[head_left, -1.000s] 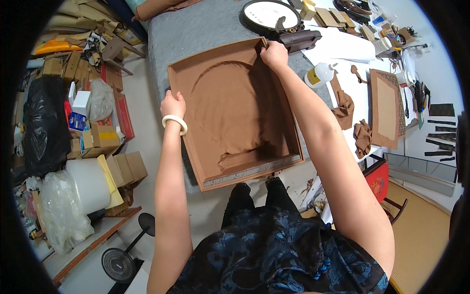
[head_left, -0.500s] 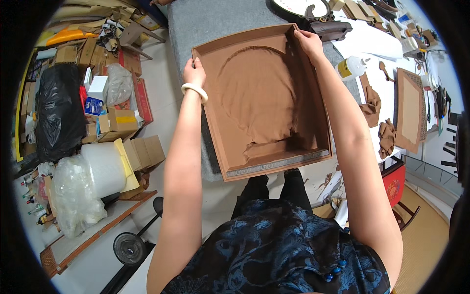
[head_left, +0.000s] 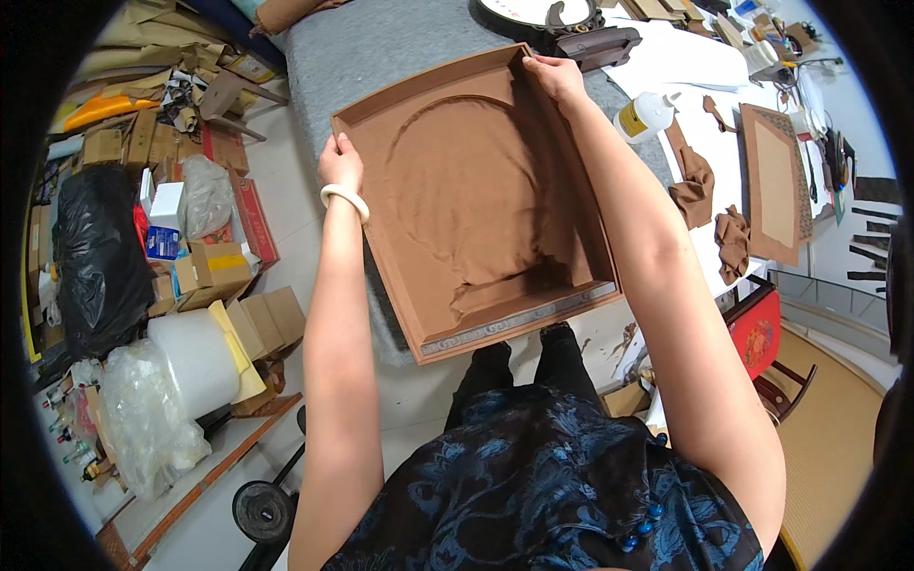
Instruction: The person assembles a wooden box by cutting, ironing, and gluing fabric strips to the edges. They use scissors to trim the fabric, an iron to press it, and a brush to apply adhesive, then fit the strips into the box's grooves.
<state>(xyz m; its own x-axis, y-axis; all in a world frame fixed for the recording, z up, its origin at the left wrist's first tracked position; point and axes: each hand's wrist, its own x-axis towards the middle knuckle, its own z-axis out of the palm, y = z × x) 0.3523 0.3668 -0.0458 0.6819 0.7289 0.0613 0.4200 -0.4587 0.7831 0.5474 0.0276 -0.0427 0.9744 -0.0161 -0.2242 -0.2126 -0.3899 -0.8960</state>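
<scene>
Holding brown fabric-lined tray [head_left: 476, 200] w/ both hands, we're keeping it over grey table [head_left: 381, 43]. L hand [head_left: 340, 167] is gripping its left rim, R hand [head_left: 555, 78] clasping far right corner. Glue bottle [head_left: 643, 116] is lying just beyond.

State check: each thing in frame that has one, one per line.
brown tray: held up over the grey table, lined with wrinkled brown cloth
left hand: gripping the tray's left rim
right hand: gripping its far right corner
glue bottle: lying on its side
</scene>
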